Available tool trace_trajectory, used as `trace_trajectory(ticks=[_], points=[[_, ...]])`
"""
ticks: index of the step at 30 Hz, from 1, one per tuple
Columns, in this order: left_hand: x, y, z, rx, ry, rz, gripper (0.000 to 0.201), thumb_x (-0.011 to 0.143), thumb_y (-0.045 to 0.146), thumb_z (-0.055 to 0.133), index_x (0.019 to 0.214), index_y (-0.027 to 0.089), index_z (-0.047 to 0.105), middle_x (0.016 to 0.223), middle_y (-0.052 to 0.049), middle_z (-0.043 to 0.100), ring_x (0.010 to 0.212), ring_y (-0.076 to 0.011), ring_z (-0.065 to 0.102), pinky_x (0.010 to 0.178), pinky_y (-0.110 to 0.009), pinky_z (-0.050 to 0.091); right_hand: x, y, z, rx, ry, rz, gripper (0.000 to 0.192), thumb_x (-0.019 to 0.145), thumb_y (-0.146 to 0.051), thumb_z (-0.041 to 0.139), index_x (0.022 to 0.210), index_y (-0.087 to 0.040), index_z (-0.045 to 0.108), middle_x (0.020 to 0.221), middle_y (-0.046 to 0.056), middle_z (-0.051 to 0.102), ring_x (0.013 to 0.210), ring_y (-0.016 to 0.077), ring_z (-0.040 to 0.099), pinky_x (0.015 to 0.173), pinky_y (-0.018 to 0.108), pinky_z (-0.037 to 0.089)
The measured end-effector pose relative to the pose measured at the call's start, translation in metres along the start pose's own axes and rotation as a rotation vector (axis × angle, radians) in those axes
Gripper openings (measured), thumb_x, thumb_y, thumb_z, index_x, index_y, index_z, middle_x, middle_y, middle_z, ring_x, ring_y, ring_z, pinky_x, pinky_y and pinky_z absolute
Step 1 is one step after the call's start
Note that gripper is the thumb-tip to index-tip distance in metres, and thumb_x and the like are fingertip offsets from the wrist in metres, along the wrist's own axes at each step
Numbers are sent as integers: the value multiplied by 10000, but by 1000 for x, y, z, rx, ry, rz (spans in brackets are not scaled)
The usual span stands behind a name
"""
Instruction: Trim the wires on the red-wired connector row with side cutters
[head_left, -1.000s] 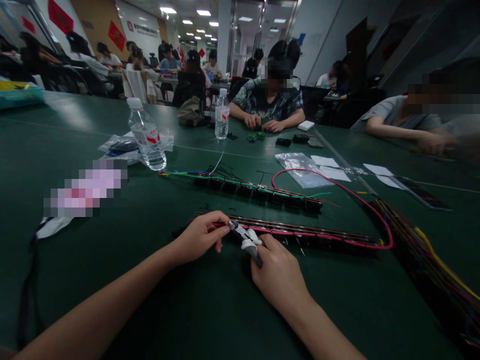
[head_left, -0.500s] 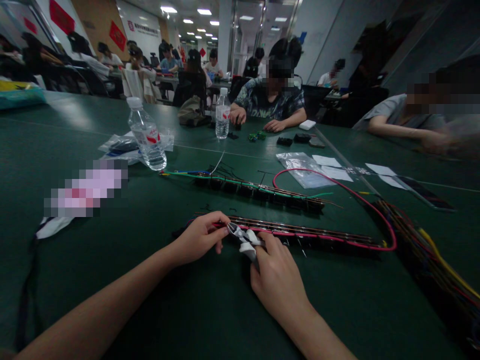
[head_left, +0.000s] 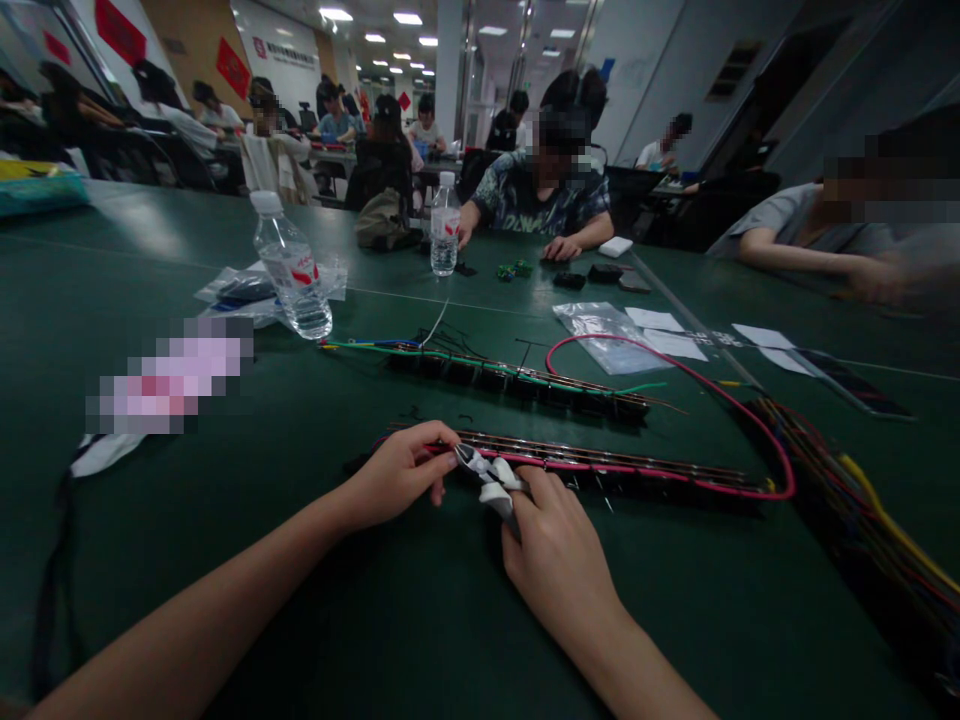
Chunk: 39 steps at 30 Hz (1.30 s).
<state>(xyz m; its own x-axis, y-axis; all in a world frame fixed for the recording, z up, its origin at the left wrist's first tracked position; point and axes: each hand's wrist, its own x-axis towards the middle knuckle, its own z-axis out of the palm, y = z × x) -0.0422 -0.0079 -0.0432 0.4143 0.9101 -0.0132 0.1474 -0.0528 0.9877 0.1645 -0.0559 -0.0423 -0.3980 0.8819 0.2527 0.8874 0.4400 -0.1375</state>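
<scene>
My right hand (head_left: 555,535) is wrapped around the grips of diagonal cutters (head_left: 491,480), which have white and grey handles. Their jaws point up and left, against the fingertips of my left hand (head_left: 405,472). That hand is pinched closed beside the near wiring strip (head_left: 600,452); whatever lies between its fingers is too small to make out. Along this strip runs a thick red wire (head_left: 660,476), tied on with thin ties whose pale tails stick out. Behind it lies a second strip (head_left: 517,380) with a green wire (head_left: 360,347) along it.
Two water bottles (head_left: 296,275) (head_left: 445,230) stand on the green table. At the right lies a thick wire bundle (head_left: 862,500). Plastic bags (head_left: 607,340), paper slips (head_left: 675,345) and a phone-like dark slab (head_left: 855,385) lie farther back. A co-worker (head_left: 551,195) sits opposite, another at the right.
My hands and the cutters have hardly moved. Across the table, the co-worker's hand on the left side has drawn back behind the bottle.
</scene>
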Motion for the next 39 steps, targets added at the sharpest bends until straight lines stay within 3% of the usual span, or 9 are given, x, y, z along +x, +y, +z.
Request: trace_trajectory(ticks=[16, 39], points=[[0, -1, 0, 28, -9, 31, 102, 902, 201, 531, 971, 144, 579, 770, 18, 587, 512, -76, 575, 516, -214, 468, 0, 0, 0, 26, -27, 16, 190, 779, -28, 572, 897, -138, 674, 1033, 108, 608, 931, 251, 542, 803, 382, 494], [1, -1, -1, 30, 4, 29, 99, 913, 209, 521, 972, 147, 570, 658, 37, 577, 499, -94, 582, 525, -220, 464, 0, -1, 2, 90, -7, 55, 150, 811, -56, 550, 828, -148, 667, 964, 100, 584, 909, 246, 533, 755, 362, 480]])
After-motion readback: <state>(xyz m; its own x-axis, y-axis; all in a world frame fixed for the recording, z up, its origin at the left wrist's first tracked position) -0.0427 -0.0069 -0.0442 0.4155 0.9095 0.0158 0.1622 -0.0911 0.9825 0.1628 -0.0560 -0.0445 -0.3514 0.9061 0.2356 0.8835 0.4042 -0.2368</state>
